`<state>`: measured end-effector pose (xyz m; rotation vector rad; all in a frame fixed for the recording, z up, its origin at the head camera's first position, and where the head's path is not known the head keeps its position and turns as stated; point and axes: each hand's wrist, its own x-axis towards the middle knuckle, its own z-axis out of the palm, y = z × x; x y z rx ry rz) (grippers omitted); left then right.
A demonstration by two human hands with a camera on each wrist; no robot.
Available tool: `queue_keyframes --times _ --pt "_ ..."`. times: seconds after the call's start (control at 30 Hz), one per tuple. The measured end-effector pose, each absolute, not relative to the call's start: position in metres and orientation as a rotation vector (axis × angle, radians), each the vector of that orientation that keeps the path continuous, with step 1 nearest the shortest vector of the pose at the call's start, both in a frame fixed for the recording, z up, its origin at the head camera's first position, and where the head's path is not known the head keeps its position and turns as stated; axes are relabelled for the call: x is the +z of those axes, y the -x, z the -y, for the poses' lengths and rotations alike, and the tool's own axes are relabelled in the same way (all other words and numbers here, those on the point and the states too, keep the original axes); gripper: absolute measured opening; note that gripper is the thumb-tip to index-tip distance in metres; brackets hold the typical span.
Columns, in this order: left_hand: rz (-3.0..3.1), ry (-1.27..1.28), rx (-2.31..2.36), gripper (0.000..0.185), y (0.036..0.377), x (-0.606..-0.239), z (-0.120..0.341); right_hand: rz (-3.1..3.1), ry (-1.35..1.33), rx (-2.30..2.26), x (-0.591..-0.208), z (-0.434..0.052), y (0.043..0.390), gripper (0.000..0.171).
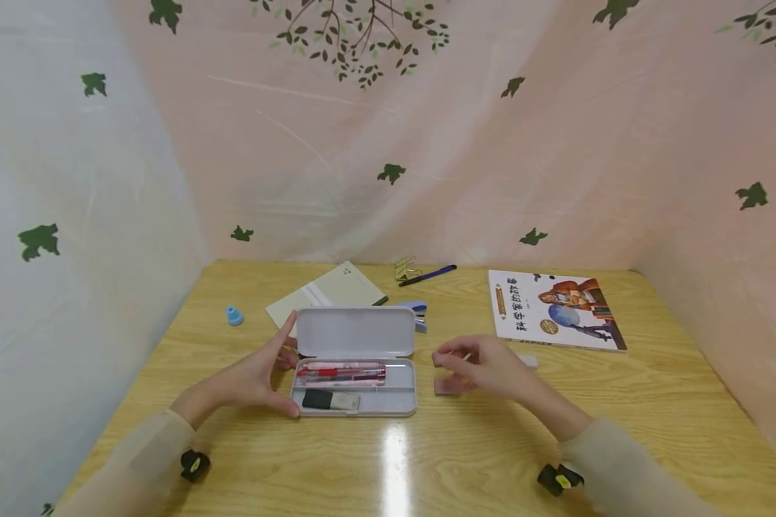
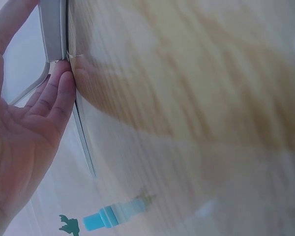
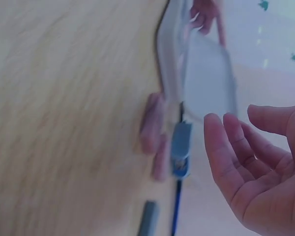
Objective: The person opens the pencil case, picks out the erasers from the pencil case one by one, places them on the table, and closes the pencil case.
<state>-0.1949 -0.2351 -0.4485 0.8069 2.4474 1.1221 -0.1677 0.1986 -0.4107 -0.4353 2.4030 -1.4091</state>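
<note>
An open pencil case [image 1: 397, 402] lies with its lid [image 1: 356, 332] tipped back, several red and pink pens [image 1: 336, 372] in the rear compartment and a black-sleeved eraser [image 1: 330, 399] in front. My left hand [image 1: 259, 373] holds its left side, thumb at the front corner and fingers at the hinge; in the left wrist view those fingers [image 2: 64, 93] touch the case. To the right of the case, my right hand [image 1: 485, 365] has loosely bent fingers beside two small pinkish blocks [image 3: 152, 125]. The right wrist view shows both blocks on the table and nothing in that hand.
Behind the lid lie a notebook [image 1: 326, 291] and a blue stapler [image 1: 420, 319]. Farther back are a binder clip [image 1: 406, 269] and a blue pen [image 1: 428, 276]. A picture book [image 1: 556, 310] lies back right, a pale block [image 1: 528, 360] beyond my right hand, a small blue bottle-shaped object [image 1: 234, 316] at left.
</note>
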Motion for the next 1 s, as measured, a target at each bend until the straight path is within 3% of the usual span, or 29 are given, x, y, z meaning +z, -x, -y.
queue_keyframes --times 0.33,0.63,1.0 --pt "-2.445 -0.799 1.110 0.144 0.194 -0.449 0.235 -2.434 0.753 -1.346 -0.399 -0.141 0.158 0.026" --pt "-2.438 -0.818 1.121 0.143 0.198 -0.452 0.234 -2.353 1.021 -1.293 -0.420 -0.096 0.157 0.025" --pt "-2.434 -0.814 1.118 0.142 0.198 -0.450 0.236 -2.374 0.938 -1.213 -0.426 -0.074 0.160 0.021"
